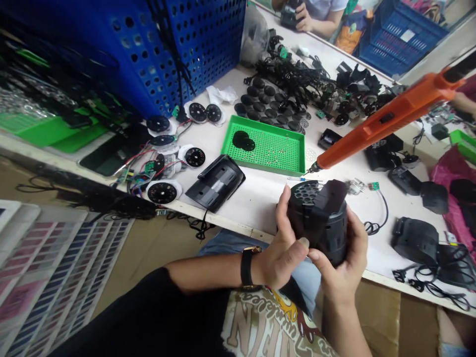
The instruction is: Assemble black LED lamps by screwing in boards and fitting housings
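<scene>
Both my hands grip a black cylindrical housing with a honeycomb top, held just above the near edge of the white table. My left hand, with a black wristwatch on its wrist, wraps the housing's left side, thumb pressed to its front. My right hand cups the right side and bottom, its thumb meeting the left thumb. An orange electric screwdriver hangs slanted above, its tip close to the housing's top.
A green tray with a black disc lies behind the housing. Black discs, wired round boards, a black bracket and cables cover the table. Blue perforated crates stand at left. Another person's hand works at the far end.
</scene>
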`<act>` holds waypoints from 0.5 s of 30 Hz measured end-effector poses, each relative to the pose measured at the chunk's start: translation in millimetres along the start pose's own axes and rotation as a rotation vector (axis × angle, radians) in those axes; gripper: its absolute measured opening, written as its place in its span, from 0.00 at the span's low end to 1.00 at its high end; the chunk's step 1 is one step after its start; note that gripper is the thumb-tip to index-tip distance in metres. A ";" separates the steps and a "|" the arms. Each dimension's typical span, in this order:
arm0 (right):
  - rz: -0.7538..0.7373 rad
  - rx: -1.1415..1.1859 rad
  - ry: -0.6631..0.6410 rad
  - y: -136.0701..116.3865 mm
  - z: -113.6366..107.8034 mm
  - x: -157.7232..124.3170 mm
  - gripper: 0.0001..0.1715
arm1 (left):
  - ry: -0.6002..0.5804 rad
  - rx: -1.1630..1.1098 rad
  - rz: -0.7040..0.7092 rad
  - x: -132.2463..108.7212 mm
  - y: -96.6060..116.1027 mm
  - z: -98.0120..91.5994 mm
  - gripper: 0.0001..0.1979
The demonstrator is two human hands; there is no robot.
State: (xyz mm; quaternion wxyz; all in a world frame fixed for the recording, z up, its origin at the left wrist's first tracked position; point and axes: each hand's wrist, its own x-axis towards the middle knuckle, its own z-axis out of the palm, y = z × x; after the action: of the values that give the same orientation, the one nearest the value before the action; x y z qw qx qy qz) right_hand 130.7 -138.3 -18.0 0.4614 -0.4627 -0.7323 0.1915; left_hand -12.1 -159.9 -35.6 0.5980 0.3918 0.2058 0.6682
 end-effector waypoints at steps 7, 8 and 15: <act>-0.003 0.034 0.017 0.4 -0.4 0.5 0.55 | 0.114 -0.049 0.018 -1.1 7.2 3.6 0.48; -0.003 0.032 0.018 0.3 -0.4 1.0 0.54 | 0.108 -0.044 0.016 -1.1 7.3 3.2 0.48; 0.016 0.011 -0.079 -3.8 -2.1 9.2 0.49 | 0.090 -0.079 0.009 -1.3 6.4 4.5 0.50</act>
State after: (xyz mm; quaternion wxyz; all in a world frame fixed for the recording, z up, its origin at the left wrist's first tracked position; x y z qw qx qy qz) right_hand 129.3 -132.7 -9.6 0.4329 -0.4582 -0.7452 0.2173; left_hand -12.8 -163.4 -28.5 0.6001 0.3387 0.2041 0.6954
